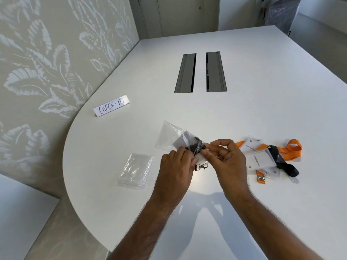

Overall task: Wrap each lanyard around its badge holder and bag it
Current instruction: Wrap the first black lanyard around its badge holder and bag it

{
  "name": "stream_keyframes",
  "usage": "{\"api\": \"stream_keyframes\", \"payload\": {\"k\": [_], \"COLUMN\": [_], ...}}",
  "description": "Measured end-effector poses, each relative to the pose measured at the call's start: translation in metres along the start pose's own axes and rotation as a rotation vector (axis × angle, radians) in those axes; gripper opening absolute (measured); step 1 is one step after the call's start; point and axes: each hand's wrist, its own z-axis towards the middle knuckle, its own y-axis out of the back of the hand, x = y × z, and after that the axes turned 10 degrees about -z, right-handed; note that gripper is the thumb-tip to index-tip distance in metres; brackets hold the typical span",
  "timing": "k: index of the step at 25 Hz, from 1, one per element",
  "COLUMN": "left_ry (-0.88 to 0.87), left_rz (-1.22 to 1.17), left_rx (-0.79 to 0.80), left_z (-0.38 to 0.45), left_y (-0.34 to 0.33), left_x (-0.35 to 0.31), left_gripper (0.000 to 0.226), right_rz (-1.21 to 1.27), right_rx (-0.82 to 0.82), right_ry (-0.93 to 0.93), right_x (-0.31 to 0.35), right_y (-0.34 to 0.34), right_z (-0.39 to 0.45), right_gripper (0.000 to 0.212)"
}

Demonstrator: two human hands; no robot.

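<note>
Both bare forearms reach in from the bottom edge over the white counter [244, 113]. Left hand [176, 166] curls its fingers round a badge holder [183, 142] wound with a black lanyard [194, 146], gripping it from below; the lanyard's metal clip [202, 166] hangs out just beside the thumb. Right hand [228, 158] pinches the mouth of a clear bag [169, 134] at the wrapped holder, finger and thumb bent together on the plastic. Holder and lanyard sit partly inside that bag, which sticks up and away from the hands, slightly above the counter.

Left of the hands, a stack of clear bags [136, 170] lies flat on the counter, apart from them. Right of the right hand, more holders [262, 161] lie in a loose heap with an orange lanyard [289, 150] and a second black strap [285, 164] crossing over them; an orange end with a clip [261, 177] pokes out nearest the camera.

Farther back, a folded card [111, 106] reads "CHECK-IN", and two grey cable slots [201, 72] are set side by side into the counter.
</note>
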Motion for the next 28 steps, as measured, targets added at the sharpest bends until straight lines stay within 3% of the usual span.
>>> {"api": "stream_keyframes", "payload": {"k": [8, 12, 15, 18, 28], "left_ry": [-0.117, -0.159, -0.148, -0.036, 0.15], "left_rz": [-0.059, 0.081, 0.059, -0.093, -0.302], "left_rx": [-0.067, -0.149, 0.093, 0.299, 0.424], "left_z": [-0.002, 0.015, 0.036, 0.037, 0.03], "left_y": [-0.004, 0.017, 0.033, 0.036, 0.025], "left_x": [0.008, 0.022, 0.03, 0.028, 0.03], "left_gripper": [0.013, 0.04, 0.057, 0.045, 0.037], "right_rz": [-0.219, -0.31, -0.404, -0.484, -0.536], "right_rx": [0.08, 0.129, 0.199, 0.277, 0.369], "right_ry": [0.122, 0.141, 0.186, 0.211, 0.333], "right_x": [0.004, 0.006, 0.008, 0.009, 0.014], "right_y": [0.009, 0.013, 0.013, 0.013, 0.013], "right_z": [0.01, 0.012, 0.011, 0.011, 0.015], "right_gripper": [0.036, 0.041, 0.041, 0.04, 0.037]}}
